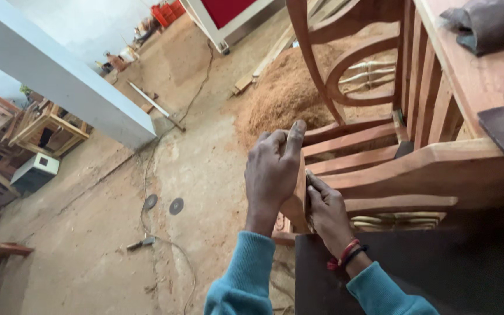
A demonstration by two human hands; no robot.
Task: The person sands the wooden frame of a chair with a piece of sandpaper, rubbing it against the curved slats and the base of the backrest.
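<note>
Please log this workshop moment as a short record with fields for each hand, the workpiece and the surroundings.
Left hand: left hand grips the end of a wooden chair frame, thumb raised
Right hand: right hand presses on the same end from the other side; what lies under the palm is hidden
Wrist: red and black bands
Floor: sawdust pile, two round discs, cable

- We see the left hand [272, 169] wrapped over the wooden chair frame [380, 169].
- Right hand [326, 211] presses flat against that rail.
- Sawdust pile [284, 93] beyond, two discs [163, 204] on the floor.
</note>
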